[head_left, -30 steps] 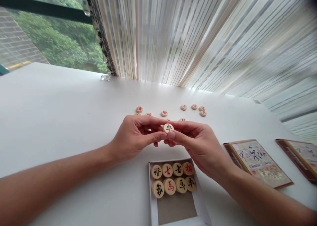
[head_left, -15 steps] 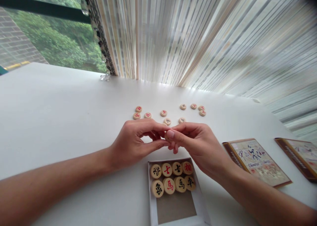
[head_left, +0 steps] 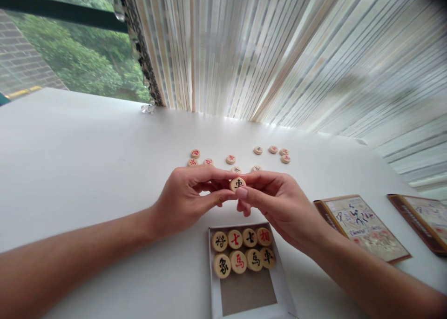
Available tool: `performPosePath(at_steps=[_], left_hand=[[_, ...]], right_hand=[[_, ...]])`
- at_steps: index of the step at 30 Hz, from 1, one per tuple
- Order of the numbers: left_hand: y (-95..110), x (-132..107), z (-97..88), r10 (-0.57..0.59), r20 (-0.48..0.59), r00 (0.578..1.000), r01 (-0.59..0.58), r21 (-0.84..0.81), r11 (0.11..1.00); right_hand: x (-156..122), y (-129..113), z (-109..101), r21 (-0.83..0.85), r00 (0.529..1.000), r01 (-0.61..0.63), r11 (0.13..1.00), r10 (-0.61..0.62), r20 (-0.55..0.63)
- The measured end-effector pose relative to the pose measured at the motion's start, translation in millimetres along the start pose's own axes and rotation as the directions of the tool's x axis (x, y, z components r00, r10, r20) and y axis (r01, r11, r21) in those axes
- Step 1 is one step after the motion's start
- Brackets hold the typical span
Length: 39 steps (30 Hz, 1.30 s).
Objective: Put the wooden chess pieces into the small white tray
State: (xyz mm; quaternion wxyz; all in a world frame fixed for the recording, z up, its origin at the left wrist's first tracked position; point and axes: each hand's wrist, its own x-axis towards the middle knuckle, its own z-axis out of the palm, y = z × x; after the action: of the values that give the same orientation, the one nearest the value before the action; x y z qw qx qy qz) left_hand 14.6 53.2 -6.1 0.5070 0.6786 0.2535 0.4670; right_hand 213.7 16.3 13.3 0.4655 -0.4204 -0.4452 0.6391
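Note:
My left hand (head_left: 190, 195) and my right hand (head_left: 279, 202) meet in front of me, their thumbs and fingers closed on one round wooden Chinese chess piece (head_left: 237, 185). Its face carries a black character and is turned toward me. Just below the hands lies an open white box (head_left: 214, 291) with a grey-brown bottom. Two rows of chess pieces fill its far part, among them a red-marked piece (head_left: 239, 261) and a black-marked piece (head_left: 222, 266). The near part of the box shows bare bottom.
Several smaller-looking chess pieces lie scattered beyond my hands, including a red-marked one (head_left: 230, 159) and a black-marked one (head_left: 258, 150). To the right are a Chinese chess box cover (head_left: 363, 226) and another similar one (head_left: 419, 216). A striped curtain (head_left: 223, 49) hangs behind the white table (head_left: 87, 170).
The held piece has been turned so its black character now faces me; before, it was mostly hidden by my fingers. The pieces in the box have stayed put.

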Motion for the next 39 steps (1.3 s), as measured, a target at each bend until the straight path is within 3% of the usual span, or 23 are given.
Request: performPosePath(at_steps=[14, 32, 39], left_hand=[[1.6, -3.6, -1.4, 0.096, 0.105, 0.990, -0.106, 0.094, 0.990], [-5.4, -1.3, -2.6, 0.109, 0.026, 0.994, -0.108, -0.013, 0.994], [-7.1, 0.8, -2.8, 0.062, -0.019, 0.998, -0.063, -0.036, 0.997]], right_hand=[[-2.1, -0.3, 0.5, -0.062, 1.000, 0.021, 0.998, -0.020, 0.005], [-3.6, -6.8, -5.5, -0.202, 0.982, 0.159, 0.966, -0.133, 0.135], [-3.5, -7.4, -5.5, -0.140, 0.986, 0.161, 0.977, -0.155, 0.053]])
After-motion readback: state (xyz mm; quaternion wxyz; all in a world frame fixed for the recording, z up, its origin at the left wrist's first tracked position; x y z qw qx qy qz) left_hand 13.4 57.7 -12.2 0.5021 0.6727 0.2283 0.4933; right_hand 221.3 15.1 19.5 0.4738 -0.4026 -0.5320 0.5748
